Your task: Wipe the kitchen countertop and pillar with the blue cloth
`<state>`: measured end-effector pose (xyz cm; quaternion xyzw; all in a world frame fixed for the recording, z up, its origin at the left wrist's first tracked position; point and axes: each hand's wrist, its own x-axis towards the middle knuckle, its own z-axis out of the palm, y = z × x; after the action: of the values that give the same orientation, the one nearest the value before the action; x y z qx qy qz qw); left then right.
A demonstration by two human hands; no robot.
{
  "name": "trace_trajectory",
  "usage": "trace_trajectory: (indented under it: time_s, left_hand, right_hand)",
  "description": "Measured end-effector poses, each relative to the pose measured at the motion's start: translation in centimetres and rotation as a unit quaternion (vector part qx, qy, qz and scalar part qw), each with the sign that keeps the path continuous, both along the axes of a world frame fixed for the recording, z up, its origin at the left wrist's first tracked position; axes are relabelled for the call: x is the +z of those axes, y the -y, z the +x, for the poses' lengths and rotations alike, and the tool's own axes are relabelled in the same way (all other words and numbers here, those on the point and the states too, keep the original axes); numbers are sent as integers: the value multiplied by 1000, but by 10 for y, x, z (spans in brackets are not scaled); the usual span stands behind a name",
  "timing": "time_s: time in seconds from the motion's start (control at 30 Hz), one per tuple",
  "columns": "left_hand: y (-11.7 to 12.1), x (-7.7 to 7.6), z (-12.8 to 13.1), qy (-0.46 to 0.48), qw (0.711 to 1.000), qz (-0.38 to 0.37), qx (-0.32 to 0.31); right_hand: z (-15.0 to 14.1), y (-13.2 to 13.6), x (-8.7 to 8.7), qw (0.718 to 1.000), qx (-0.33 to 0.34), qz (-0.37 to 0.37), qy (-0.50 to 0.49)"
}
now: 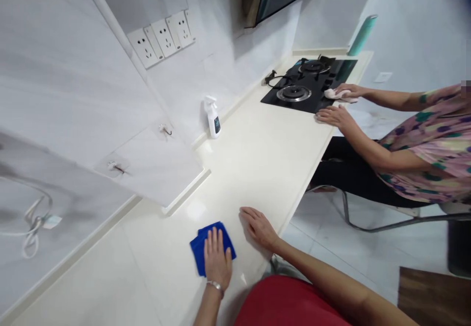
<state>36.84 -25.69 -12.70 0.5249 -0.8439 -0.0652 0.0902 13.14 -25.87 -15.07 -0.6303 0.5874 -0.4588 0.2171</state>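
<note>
My left hand (216, 262), with a bracelet at the wrist, lies flat on a folded blue cloth (197, 248). Its fingers are stretched out over the cloth, which rests on the pale countertop (253, 169). To the right, near the counter's front edge, my right hand (260, 228) leans on the bare surface with its fingers extended and nothing in them. A white spray bottle (213, 120) with a dark label stands upright against the wall, well beyond both hands.
At the right, a seated person (423, 139) rests one hand on the counter edge and holds a white cloth (334, 94) on the black gas stove (320, 83). A green cylinder (362, 36) stands behind. Wall sockets (164, 39) and hooks (117, 167) are at left.
</note>
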Motion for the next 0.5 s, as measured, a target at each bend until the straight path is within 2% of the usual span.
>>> trace_trajectory:
  time_s: [0.13, 0.27, 0.4, 0.5]
  left_hand:
    - [-22, 11, -61, -5, 995, 48, -90]
    - [-24, 24, -109, -23, 983, 77, -167]
    - [-20, 31, -134, -48, 981, 91, -163]
    - [-26, 30, -135, -67, 982, 96, -149]
  right_hand:
    - [-18, -5, -4, 989, -57, -4, 135]
    - [-52, -10, -6, 970, -134, 5, 205]
    - [-84, -16, -6, 963, -166, 27, 211]
    - [-95, -19, -10, 980, -137, 56, 133]
